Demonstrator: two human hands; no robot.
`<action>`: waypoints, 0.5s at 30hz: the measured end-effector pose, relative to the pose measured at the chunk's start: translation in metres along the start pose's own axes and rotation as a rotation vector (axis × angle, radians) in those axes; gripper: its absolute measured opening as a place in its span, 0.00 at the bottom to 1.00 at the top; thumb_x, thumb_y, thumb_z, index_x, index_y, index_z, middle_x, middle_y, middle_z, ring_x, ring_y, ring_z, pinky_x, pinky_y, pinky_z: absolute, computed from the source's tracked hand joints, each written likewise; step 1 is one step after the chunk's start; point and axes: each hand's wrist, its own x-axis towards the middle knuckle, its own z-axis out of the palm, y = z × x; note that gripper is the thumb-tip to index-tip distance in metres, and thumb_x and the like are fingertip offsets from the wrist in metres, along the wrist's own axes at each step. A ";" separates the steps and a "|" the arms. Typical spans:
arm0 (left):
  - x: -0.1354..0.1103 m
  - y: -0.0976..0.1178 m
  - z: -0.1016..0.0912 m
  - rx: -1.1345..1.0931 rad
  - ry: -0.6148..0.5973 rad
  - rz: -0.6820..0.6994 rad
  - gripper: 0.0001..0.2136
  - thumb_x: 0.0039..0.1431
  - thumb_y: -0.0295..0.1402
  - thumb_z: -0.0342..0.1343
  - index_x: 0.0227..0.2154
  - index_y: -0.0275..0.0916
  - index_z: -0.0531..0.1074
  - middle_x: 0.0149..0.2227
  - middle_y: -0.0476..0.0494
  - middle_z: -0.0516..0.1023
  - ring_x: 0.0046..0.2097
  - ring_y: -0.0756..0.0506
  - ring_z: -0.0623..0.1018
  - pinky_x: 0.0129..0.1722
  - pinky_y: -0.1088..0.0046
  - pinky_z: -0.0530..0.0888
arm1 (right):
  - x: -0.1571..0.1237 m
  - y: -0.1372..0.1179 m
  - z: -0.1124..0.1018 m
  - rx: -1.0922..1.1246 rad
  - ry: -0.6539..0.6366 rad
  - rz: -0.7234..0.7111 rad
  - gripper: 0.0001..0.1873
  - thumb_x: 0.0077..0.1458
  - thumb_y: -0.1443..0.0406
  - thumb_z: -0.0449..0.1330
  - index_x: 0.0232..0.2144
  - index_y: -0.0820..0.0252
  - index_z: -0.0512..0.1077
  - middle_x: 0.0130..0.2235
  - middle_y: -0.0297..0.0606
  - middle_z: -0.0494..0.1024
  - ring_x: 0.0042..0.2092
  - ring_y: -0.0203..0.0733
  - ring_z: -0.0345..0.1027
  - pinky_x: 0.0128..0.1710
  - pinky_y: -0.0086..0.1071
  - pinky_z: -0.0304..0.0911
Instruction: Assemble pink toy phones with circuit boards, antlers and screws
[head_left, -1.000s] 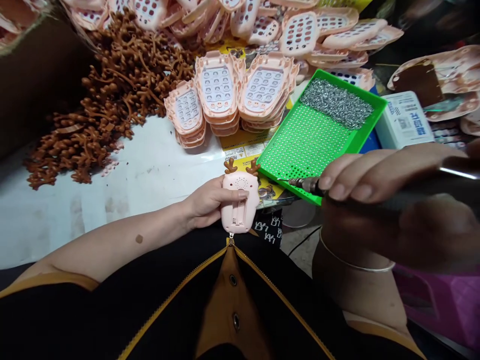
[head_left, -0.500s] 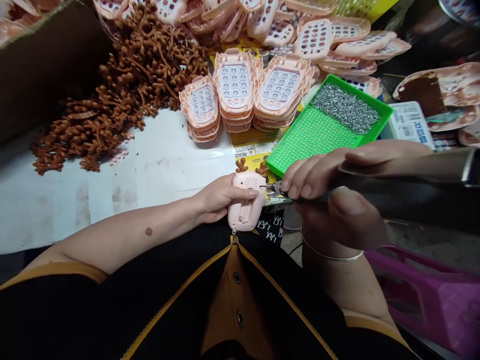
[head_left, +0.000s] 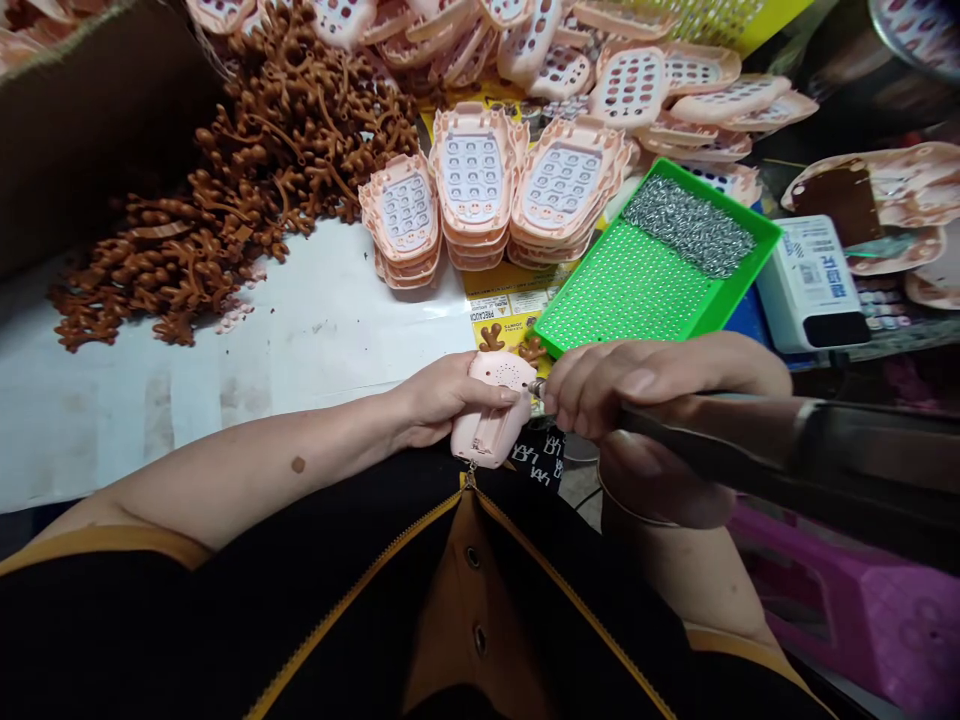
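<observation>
My left hand (head_left: 435,400) grips a pink toy phone (head_left: 491,420) with brown antlers, back side up, just above my lap. My right hand (head_left: 645,385) is closed round a long dark electric screwdriver (head_left: 787,450). Its tip touches the upper right edge of the toy's back. A green tray (head_left: 637,285) with a heap of small metal screws at its far end lies just beyond my right hand.
Stacks of pink keypad shells (head_left: 472,190) stand behind the toy, with more piled further back. A heap of brown antler parts (head_left: 232,170) lies at the left. A white box (head_left: 814,280) sits right of the tray. A purple stool (head_left: 862,590) is at the lower right.
My right hand has brought the screwdriver leftward from the green tray down to the toy, and the tip now rests on it. The left hand has kept hold of the toy.
</observation>
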 end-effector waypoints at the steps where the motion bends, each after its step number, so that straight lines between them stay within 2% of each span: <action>1: 0.000 0.000 0.001 0.006 0.015 -0.007 0.13 0.41 0.24 0.66 0.33 0.32 0.75 0.30 0.43 0.78 0.31 0.47 0.75 0.38 0.67 0.71 | 0.001 -0.005 -0.003 0.004 0.023 -0.014 0.06 0.54 0.59 0.64 0.32 0.49 0.70 0.18 0.26 0.67 0.18 0.36 0.63 0.19 0.35 0.66; 4: 0.000 0.002 0.001 0.023 0.053 -0.034 0.10 0.43 0.23 0.65 0.32 0.31 0.76 0.30 0.42 0.78 0.30 0.47 0.76 0.36 0.67 0.72 | 0.006 -0.013 -0.020 -0.133 0.136 -0.041 0.06 0.52 0.57 0.64 0.30 0.45 0.70 0.18 0.27 0.66 0.18 0.38 0.62 0.19 0.37 0.66; 7: 0.000 0.003 0.001 0.029 0.059 -0.046 0.09 0.44 0.23 0.64 0.32 0.31 0.75 0.30 0.41 0.79 0.30 0.47 0.77 0.36 0.67 0.72 | 0.013 -0.003 -0.039 -0.316 0.234 -0.058 0.17 0.52 0.51 0.60 0.18 0.49 0.64 0.17 0.30 0.58 0.18 0.39 0.58 0.18 0.39 0.62; 9: 0.000 0.003 0.000 0.035 0.053 -0.046 0.10 0.45 0.24 0.65 0.33 0.31 0.75 0.31 0.41 0.79 0.31 0.47 0.77 0.36 0.68 0.72 | 0.015 0.010 -0.049 -0.372 0.237 -0.095 0.21 0.53 0.50 0.58 0.16 0.51 0.59 0.17 0.31 0.54 0.18 0.39 0.56 0.18 0.38 0.59; 12: 0.001 0.001 -0.001 0.044 0.029 -0.038 0.11 0.44 0.25 0.66 0.33 0.32 0.74 0.31 0.41 0.79 0.31 0.47 0.77 0.36 0.68 0.73 | 0.014 0.028 -0.057 -0.345 0.276 -0.128 0.20 0.52 0.52 0.59 0.16 0.52 0.59 0.18 0.31 0.53 0.18 0.37 0.53 0.18 0.36 0.57; 15: 0.000 0.001 -0.001 0.052 0.017 -0.034 0.12 0.44 0.26 0.67 0.33 0.32 0.74 0.30 0.42 0.79 0.30 0.48 0.76 0.35 0.69 0.72 | 0.010 0.038 -0.065 -0.349 0.224 -0.039 0.22 0.53 0.48 0.58 0.18 0.52 0.58 0.18 0.30 0.52 0.19 0.38 0.53 0.20 0.38 0.58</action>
